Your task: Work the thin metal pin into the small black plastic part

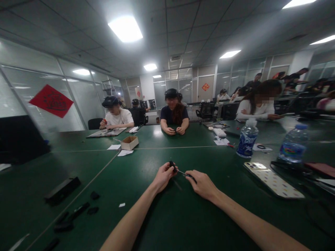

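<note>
My left hand (164, 176) is closed around a small black part (172, 166), whose exact kind I cannot make out. In my right hand (201, 183) is a screwdriver (190, 176) with a dark handle. Its thin metal shaft points left, and the tip meets or nearly meets the black part. Both hands are just above the green table (154, 223), near the middle of the view. The fingers partly cover the black part and the handle.
On the left lie several black pieces (78, 211), a long black block (62, 190) and a white scrap (121, 205). An open cardboard box (129, 143) stands farther back. A phone (273, 179) and two bottles (247, 137) are at right. Across the table sits a person (175, 115).
</note>
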Demonstrator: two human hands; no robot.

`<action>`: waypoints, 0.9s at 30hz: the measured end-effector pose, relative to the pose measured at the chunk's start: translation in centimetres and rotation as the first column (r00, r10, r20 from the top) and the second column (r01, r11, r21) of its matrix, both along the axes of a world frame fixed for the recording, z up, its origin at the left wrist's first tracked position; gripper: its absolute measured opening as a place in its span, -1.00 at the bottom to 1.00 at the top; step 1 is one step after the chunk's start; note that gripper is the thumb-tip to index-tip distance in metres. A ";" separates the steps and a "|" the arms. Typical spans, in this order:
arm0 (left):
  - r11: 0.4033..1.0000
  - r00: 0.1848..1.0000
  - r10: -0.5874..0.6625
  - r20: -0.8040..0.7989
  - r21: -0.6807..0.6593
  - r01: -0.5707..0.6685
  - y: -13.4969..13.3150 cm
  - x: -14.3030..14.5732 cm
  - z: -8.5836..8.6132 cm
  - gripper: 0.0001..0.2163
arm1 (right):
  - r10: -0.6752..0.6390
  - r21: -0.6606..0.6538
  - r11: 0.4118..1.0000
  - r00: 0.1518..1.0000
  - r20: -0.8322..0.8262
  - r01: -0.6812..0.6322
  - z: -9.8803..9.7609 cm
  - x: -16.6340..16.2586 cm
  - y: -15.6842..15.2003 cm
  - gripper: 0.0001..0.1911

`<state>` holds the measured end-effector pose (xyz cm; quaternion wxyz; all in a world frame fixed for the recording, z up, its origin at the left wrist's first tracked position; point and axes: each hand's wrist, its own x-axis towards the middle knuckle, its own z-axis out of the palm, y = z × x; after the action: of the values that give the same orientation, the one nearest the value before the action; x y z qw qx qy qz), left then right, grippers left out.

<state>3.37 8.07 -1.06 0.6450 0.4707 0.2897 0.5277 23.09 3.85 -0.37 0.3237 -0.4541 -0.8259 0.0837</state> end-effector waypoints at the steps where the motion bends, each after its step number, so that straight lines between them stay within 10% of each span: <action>1: 1.000 1.000 -0.022 -0.010 0.004 0.022 -0.1 0.0 0.1 -0.73 | -0.032 0.004 0.999 0.999 -0.040 0.032 0.1 0.1 0.1 -0.71; 5: 0.995 0.994 -0.101 -0.032 -0.006 0.101 -0.4 0.0 0.3 -0.76 | -0.209 -0.040 0.978 0.959 -0.191 0.205 0.5 0.3 0.5 -0.68; 11: 0.997 0.998 -0.020 0.066 -0.068 0.025 0.0 -0.2 0.0 -0.80 | -0.005 -0.073 0.997 1.000 0.011 0.006 1.3 0.0 -0.4 -0.66; 27: 0.999 0.998 -0.038 0.047 -0.028 0.040 -0.2 -0.2 0.0 -0.72 | 0.019 -0.057 0.998 0.997 0.069 -0.015 1.0 -0.1 -0.6 -0.65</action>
<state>3.21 7.85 -1.03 0.6685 0.4545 0.2730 0.5216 23.03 3.23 0.67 0.2811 -0.4586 -0.8378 0.0940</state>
